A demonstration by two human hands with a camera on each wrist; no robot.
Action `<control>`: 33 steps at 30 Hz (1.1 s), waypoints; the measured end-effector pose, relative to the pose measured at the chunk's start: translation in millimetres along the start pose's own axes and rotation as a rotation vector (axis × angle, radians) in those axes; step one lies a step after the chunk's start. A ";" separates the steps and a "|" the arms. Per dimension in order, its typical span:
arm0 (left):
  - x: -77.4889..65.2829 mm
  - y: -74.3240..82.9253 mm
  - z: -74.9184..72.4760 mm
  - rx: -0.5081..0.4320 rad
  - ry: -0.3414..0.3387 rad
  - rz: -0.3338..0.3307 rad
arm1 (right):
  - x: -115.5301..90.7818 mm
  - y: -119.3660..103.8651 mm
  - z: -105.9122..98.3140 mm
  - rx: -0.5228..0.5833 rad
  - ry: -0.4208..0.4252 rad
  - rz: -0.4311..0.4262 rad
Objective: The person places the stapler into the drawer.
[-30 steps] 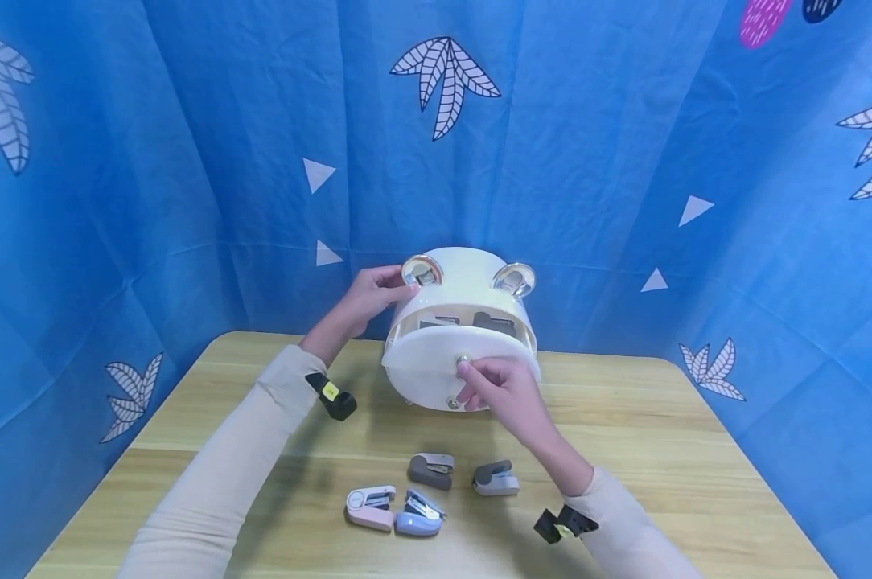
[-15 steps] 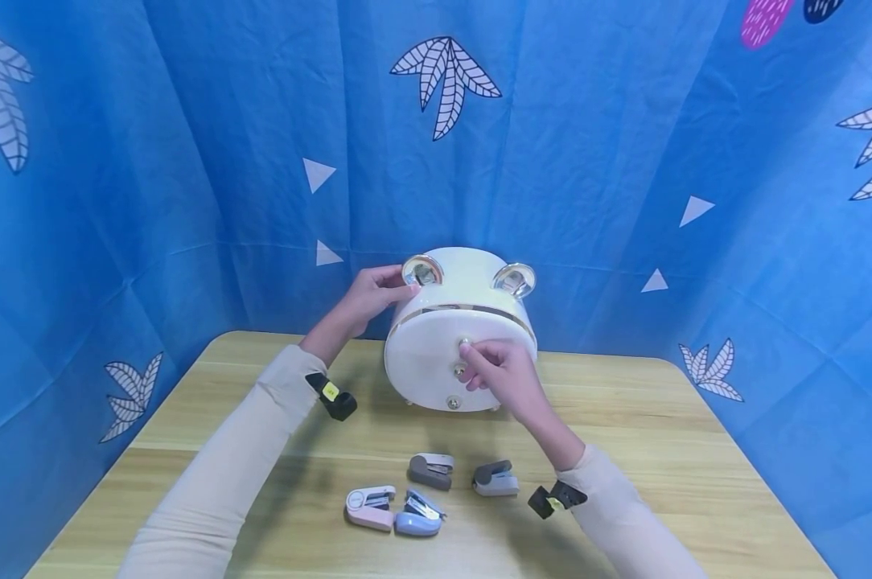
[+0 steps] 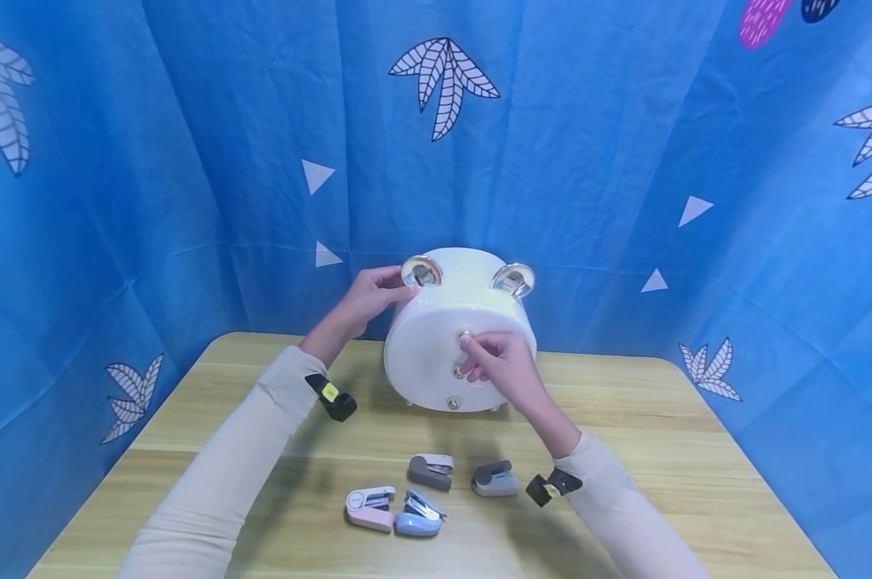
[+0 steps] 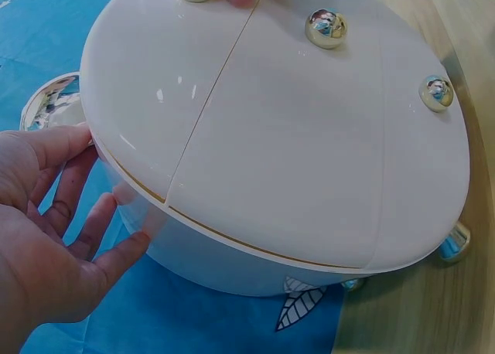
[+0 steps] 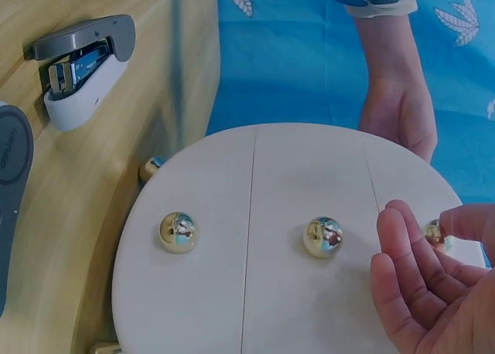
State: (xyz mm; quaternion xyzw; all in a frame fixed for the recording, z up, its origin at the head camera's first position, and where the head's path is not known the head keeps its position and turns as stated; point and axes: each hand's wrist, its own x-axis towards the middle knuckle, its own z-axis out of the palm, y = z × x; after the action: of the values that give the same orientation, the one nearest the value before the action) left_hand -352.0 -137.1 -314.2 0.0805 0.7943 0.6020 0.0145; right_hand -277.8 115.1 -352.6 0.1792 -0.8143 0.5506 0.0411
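Observation:
A glossy white oval box [image 3: 421, 362] with two mirror-like ears stands at the back of the table. Its front has three drawers, each with a round gold knob, and all three fronts sit flush. My right hand [image 3: 507, 366] pinches the top drawer's knob [image 5: 435, 235] between thumb and forefinger, the other fingers lying loosely over the front. Against the box's left side, beside the left ear [image 3: 422, 271], rests my left hand [image 4: 54, 222], its fingers spread along the wall and front edge.
In front of the box lie several small staplers: a dark grey one [image 3: 430, 472], a grey and white one [image 3: 495, 479], a pink one [image 3: 370, 509] and a blue one [image 3: 418, 516]. A blue patterned curtain [image 3: 588, 201] hangs behind and beside the wooden table [image 3: 624, 450].
The top drawer, which stood out with grey items showing inside, has slid back into the box under my right hand. My left hand has stayed at the side.

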 end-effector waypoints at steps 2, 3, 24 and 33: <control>-0.2 -0.2 -0.5 -0.001 0.001 0.000 | 0.7 0.5 0.2 0.000 -0.001 0.004; -0.3 -0.3 -0.6 -0.002 0.001 0.001 | 0.9 0.4 0.1 0.001 -0.002 0.008; 0.0 -1.9 0.0 0.008 -0.002 0.006 | -7.2 7.2 -5.5 -0.014 -0.053 0.064; 0.2 -1.2 0.4 0.003 -0.011 0.007 | -13.0 24.1 -11.0 0.000 -0.120 0.152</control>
State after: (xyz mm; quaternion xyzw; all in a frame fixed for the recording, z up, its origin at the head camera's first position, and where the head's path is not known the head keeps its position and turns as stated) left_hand -352.2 -137.0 -315.5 0.0863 0.7950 0.6003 0.0165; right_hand -275.2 136.3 -373.0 0.1495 -0.8264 0.5406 -0.0499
